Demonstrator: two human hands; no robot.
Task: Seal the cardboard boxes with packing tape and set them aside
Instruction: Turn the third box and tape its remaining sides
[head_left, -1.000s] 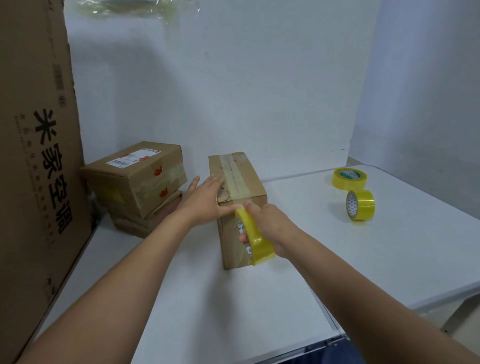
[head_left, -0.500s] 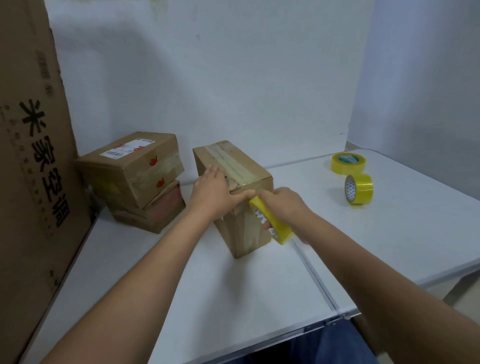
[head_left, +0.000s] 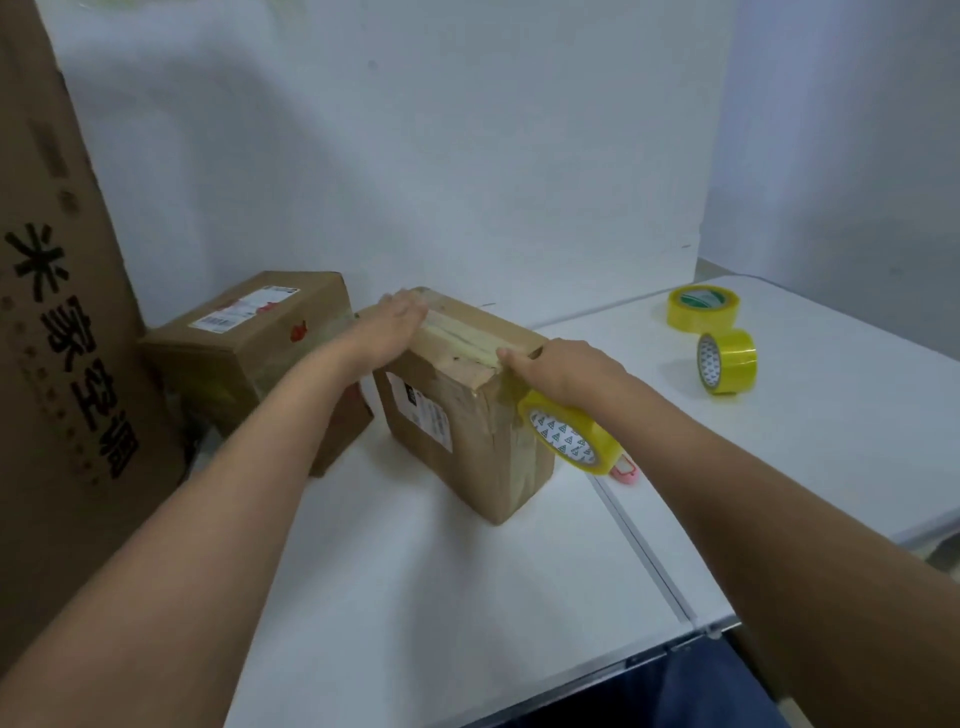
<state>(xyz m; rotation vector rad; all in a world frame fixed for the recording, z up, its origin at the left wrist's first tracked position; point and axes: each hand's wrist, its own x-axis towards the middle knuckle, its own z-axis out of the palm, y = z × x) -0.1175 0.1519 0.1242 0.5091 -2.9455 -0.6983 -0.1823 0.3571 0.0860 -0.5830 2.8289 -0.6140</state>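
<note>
A person's left hand (head_left: 397, 325) lies flat on the far end of the box (head_left: 467, 400) standing mid-worktop (head_left: 426, 597), fingers straight. The right hand (head_left: 561, 369), at the near top corner, has its grip curled on a tape roll (head_left: 569, 436) hanging just beside the box's right face. The tape strip (head_left: 462, 338) runs the top's long axis, from far hand to near.
</note>
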